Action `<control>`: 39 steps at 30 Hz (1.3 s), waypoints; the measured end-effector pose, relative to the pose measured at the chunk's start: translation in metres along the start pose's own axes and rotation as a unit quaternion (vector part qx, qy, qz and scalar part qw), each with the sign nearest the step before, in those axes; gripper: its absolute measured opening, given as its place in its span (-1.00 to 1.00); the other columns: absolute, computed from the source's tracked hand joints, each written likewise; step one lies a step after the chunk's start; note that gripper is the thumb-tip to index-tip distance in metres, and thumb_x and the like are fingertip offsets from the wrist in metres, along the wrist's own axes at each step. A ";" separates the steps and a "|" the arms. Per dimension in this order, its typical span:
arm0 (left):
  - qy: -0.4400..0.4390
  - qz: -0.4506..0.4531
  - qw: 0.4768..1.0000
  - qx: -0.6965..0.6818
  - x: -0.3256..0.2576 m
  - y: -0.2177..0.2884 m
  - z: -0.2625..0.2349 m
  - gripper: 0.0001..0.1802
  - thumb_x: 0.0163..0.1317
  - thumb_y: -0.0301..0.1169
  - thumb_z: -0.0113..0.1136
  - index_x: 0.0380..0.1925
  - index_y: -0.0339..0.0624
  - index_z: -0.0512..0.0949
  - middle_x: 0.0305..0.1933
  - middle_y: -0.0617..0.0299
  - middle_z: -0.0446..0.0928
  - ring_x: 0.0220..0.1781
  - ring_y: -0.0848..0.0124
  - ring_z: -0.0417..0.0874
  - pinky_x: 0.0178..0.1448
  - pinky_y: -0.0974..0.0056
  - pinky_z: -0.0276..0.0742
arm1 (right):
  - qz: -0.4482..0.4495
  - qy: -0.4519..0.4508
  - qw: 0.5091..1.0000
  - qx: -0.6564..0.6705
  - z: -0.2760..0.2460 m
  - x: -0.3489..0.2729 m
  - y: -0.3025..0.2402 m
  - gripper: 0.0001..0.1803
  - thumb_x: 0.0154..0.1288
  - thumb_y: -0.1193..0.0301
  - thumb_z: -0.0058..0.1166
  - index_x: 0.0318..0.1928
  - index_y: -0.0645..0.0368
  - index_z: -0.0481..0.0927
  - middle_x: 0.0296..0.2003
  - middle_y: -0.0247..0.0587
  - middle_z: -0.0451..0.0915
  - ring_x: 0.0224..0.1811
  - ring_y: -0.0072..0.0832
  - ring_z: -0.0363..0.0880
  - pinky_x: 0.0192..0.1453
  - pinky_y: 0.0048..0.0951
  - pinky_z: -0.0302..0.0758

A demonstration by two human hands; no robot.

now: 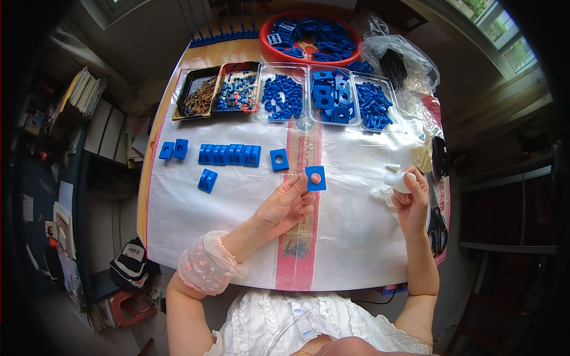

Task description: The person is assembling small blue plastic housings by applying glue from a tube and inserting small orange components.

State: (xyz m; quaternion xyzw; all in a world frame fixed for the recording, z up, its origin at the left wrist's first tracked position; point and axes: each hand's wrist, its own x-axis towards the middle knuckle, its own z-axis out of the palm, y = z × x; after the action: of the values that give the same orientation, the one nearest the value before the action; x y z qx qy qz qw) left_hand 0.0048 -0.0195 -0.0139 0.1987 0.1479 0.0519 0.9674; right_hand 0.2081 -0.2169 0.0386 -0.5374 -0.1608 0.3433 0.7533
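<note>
My left hand pinches a blue square plate with a round hole by its left edge, above the middle of the table; a fingertip shows through the hole. At the right, my right hand is closed around a small white bottle, its narrow end pointing left. A small white cone-shaped cap lies just beyond the bottle. Another blue holed plate lies just beyond my left hand. Further left is a row of blue ridged blocks, with one ridged block nearer me.
Two blue holed pieces lie far left. Behind stand trays of brass screws, small nuts and blue parts. A red basin holds more blue parts, beside a clear plastic bag. Black-handled scissors lie at the right edge.
</note>
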 end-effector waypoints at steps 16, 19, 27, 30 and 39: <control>0.009 -0.029 0.999 0.028 -0.006 0.009 0.006 -0.67 0.38 -0.03 0.10 -0.09 0.00 0.54 -0.60 0.59 -0.01 -0.63 0.71 -0.07 -0.59 0.55 -0.12 | -0.005 -0.027 0.999 -0.035 0.001 -0.002 -0.001 -0.79 0.35 0.32 0.13 -0.35 0.10 0.41 -0.67 -0.59 0.21 -0.69 -0.88 0.00 -0.64 -0.73 -0.11; 0.022 -0.033 0.999 0.031 -0.007 0.010 0.006 -0.66 0.38 -0.03 0.10 -0.07 0.00 0.53 -0.60 0.59 -0.02 -0.63 0.71 -0.07 -0.59 0.55 -0.12 | 0.002 -0.021 0.999 -0.048 0.001 -0.003 -0.001 -0.79 0.34 0.32 0.13 -0.35 0.10 0.41 -0.67 -0.59 0.21 -0.69 -0.87 0.00 -0.64 -0.72 -0.12; 0.022 -0.037 0.998 0.040 -0.007 0.010 0.007 -0.64 0.38 -0.02 0.10 -0.05 0.00 0.53 -0.60 0.59 -0.03 -0.64 0.72 -0.07 -0.59 0.54 -0.15 | -0.007 -0.024 0.998 -0.055 0.003 -0.003 0.000 -0.80 0.34 0.33 0.13 -0.35 0.11 0.42 -0.66 -0.59 0.22 -0.69 -0.87 -0.01 -0.64 -0.69 -0.13; 0.020 -0.038 0.998 0.039 -0.007 0.011 0.007 -0.64 0.37 -0.02 0.11 -0.05 -0.01 0.53 -0.60 0.58 -0.04 -0.63 0.72 -0.07 -0.59 0.54 -0.15 | -0.005 -0.023 0.998 -0.055 0.002 -0.002 0.001 -0.80 0.34 0.33 0.13 -0.35 0.11 0.42 -0.66 -0.59 0.22 -0.70 -0.87 -0.02 -0.64 -0.70 -0.13; 0.020 -0.037 0.998 0.036 -0.006 0.010 0.006 -0.65 0.37 -0.03 0.12 -0.06 -0.01 0.52 -0.60 0.58 -0.03 -0.63 0.72 -0.06 -0.60 0.54 -0.16 | -0.003 -0.022 0.998 -0.058 0.001 -0.002 0.001 -0.81 0.34 0.34 0.12 -0.35 0.10 0.42 -0.66 -0.59 0.23 -0.70 -0.87 -0.02 -0.64 -0.70 -0.12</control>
State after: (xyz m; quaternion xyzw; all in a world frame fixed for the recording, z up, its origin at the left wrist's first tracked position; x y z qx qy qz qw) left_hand 0.0001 -0.0133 -0.0031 0.2271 0.1761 0.0144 0.9577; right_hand 0.2055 -0.2170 0.0382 -0.5721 -0.1989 0.3431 0.7179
